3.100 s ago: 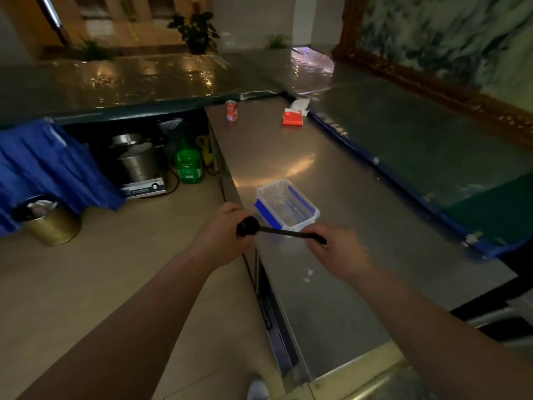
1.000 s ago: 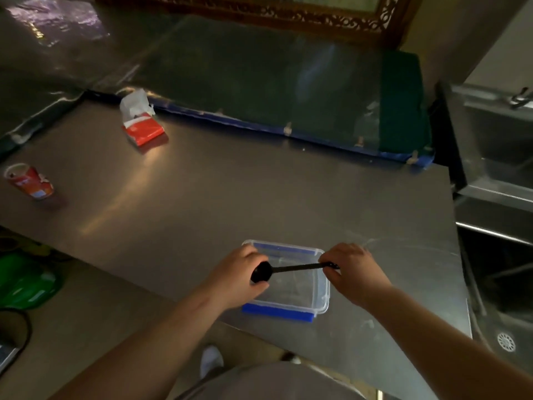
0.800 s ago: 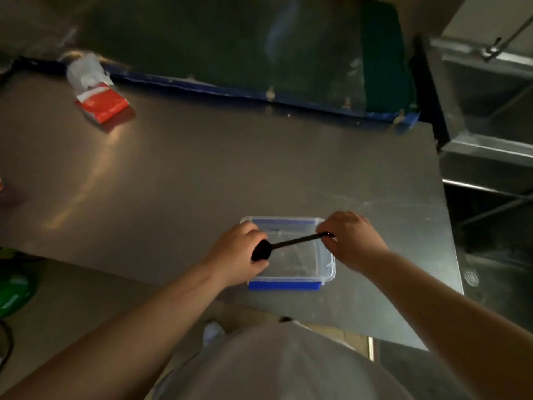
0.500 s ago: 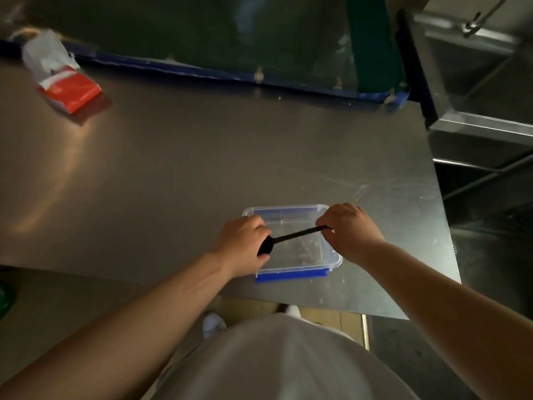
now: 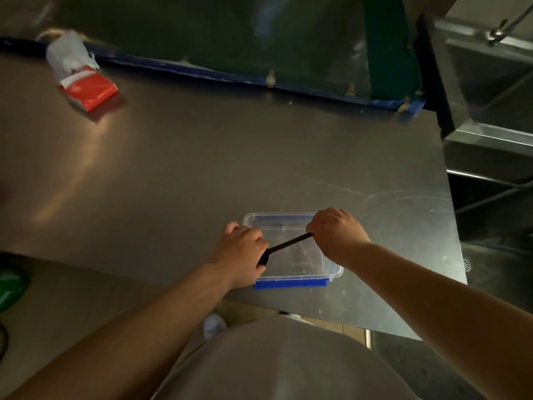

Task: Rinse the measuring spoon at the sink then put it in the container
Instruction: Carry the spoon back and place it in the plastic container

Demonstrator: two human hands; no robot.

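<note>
A black measuring spoon point(image 5: 290, 243) stretches between both hands, right over a clear plastic container point(image 5: 331, 272) with blue clips that sits near the front edge of the steel counter point(image 5: 202, 168). My left hand point(image 5: 240, 254) wraps the bowl end of the spoon at the container's left rim. My right hand point(image 5: 336, 233) pinches the tip of the thin handle above the container's far right corner. The spoon slants down toward the left, and its bowl is mostly hidden in my left fist.
A red and white tissue pack point(image 5: 80, 82) lies at the counter's far left. A dark green raised ledge with blue edging point(image 5: 259, 79) runs along the back. A steel sink point(image 5: 496, 197) with a drain opens to the right, past the counter's edge.
Both hands have carried the spoon to the counter and over the container. In the last half second the spoon dipped slightly lower on the left. The view tilted downward.
</note>
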